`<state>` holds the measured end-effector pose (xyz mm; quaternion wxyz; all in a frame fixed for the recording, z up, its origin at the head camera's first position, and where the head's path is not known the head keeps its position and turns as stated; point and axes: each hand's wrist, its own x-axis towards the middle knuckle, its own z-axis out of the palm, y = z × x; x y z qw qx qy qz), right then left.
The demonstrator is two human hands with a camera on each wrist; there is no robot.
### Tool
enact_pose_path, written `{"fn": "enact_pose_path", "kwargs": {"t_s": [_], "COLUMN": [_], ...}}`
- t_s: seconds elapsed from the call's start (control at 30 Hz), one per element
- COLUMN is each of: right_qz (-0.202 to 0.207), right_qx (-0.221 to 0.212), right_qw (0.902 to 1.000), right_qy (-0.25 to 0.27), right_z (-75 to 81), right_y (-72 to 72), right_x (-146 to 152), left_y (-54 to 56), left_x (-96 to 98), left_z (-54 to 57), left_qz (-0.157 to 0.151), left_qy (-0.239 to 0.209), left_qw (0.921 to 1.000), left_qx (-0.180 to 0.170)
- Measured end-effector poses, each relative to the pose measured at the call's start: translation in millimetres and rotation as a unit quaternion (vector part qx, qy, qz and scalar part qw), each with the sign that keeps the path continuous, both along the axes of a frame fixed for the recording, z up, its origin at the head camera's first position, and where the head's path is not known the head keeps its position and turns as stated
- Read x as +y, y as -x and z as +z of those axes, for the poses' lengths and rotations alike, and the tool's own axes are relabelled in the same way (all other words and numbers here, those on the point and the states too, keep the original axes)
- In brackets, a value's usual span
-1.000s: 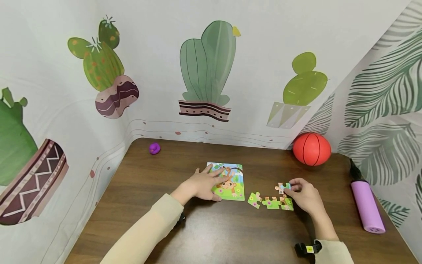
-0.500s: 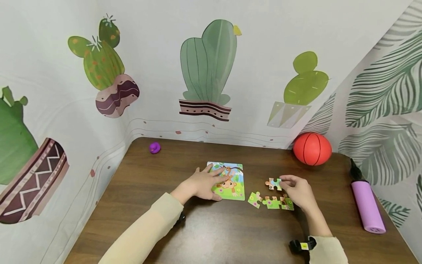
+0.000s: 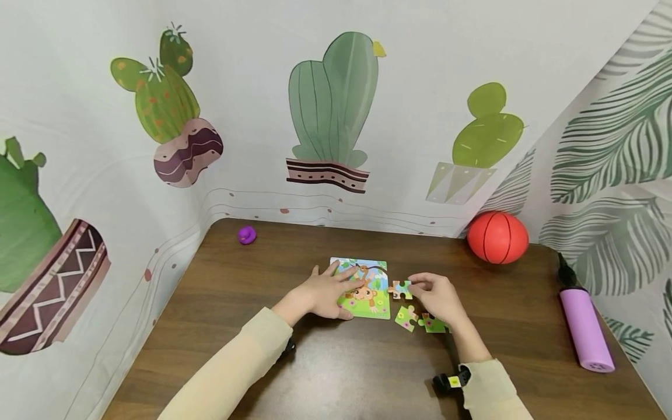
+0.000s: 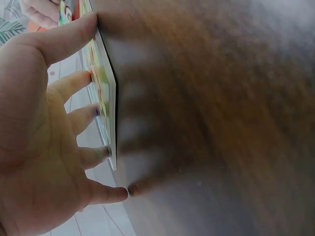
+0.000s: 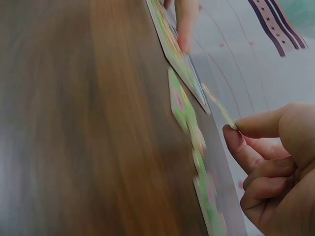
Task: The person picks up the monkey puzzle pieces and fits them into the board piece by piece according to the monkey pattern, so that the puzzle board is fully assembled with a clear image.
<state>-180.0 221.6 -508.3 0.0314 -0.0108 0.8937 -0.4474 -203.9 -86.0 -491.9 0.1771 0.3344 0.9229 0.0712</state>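
Observation:
My left hand [image 3: 326, 293] lies with spread fingers on a square monkey picture board [image 3: 379, 296]; in the left wrist view the thumb and several fingertips touch it. My right hand [image 3: 438, 298] pinches a jigsaw puzzle piece [image 3: 401, 290] between thumb and index finger, just right of the board. Seen from the right wrist, this piece [image 5: 220, 105] is held raised off the table, tilted on edge. Below it on the table lie a green puzzle piece [image 3: 406, 318] and, to its right, a joined strip of puzzle pieces [image 3: 433, 324], whose right end is mostly hidden by my right hand.
The brown wooden table [image 3: 336, 373] meets a cactus-print cloth at the back. A red ball [image 3: 497, 237] stands at the back right, a purple hand pump [image 3: 585, 329] near the right edge. Far back left sits a small purple rubber duck [image 3: 247, 235].
My right hand has carried the pinched puzzle piece leftward, from above the strip's right end to beside the picture board. The left hand stays in place on the board.

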Motion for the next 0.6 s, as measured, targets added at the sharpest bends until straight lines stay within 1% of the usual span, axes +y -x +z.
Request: {"fn": "enact_pose_path", "kwargs": {"t_s": [0.17,0.4,0.6], "right_qz": [0.010,0.014,0.010], "right_qx": [-0.018,-0.045,-0.035], "right_qw": [0.9998,0.9984,0.9993], "right_qy": [0.002,0.031,0.007], "right_z": [-1.3,-3.0,-3.4], "right_y": [6.9,11.5,16.6], "right_x": [-19,-40,-49], "left_y": [0.1,1.0,0.6], "left_x": [0.1,0.0,-0.6], "left_z": [-0.4,-1.4,-0.2], "left_qz": [0.005,0.005,0.006], "left_qy": [-0.004,-0.005,-0.004], "left_qw": [1.0000,1.0000,1.0000], "left_qx": [-0.006,-0.002,-0.003]}}
